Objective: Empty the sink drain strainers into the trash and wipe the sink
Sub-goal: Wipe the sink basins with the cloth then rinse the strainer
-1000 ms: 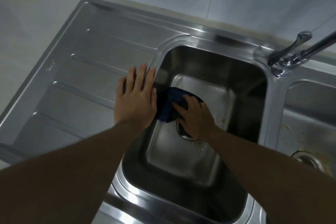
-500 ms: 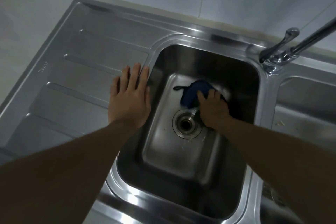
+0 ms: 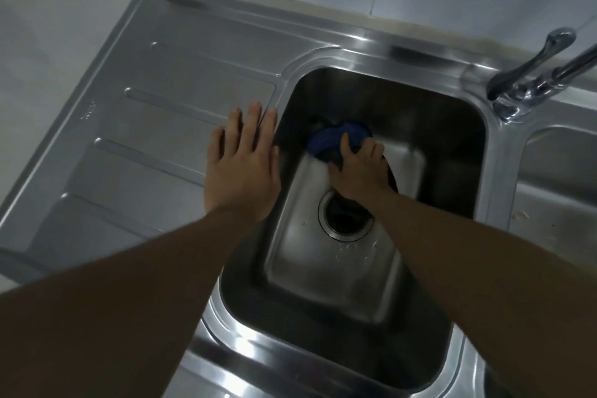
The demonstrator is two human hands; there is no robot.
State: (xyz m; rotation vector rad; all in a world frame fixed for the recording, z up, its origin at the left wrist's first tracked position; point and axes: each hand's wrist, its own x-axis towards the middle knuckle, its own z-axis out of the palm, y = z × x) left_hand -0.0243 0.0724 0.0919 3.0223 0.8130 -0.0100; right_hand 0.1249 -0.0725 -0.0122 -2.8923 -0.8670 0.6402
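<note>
Head view: the left hand [image 3: 242, 168] lies flat on the drainboard [image 3: 155, 126] at the sink [image 3: 497, 152] rim, fingers straight and close together. The right hand [image 3: 358, 171] curls its fingers over a blue cloth [image 3: 329, 137] on the basin floor, just behind the drain [image 3: 345, 220]. A careless sweep would likely push the pale specks [image 3: 352, 250] into that dark opening, and the bracing palm could slide on smooth steel.

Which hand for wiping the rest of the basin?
Right, probably. The right hand holds the blue cloth down inside the basin, beside the drain; the left hand lies flat on the drainboard, holding nothing.
</note>
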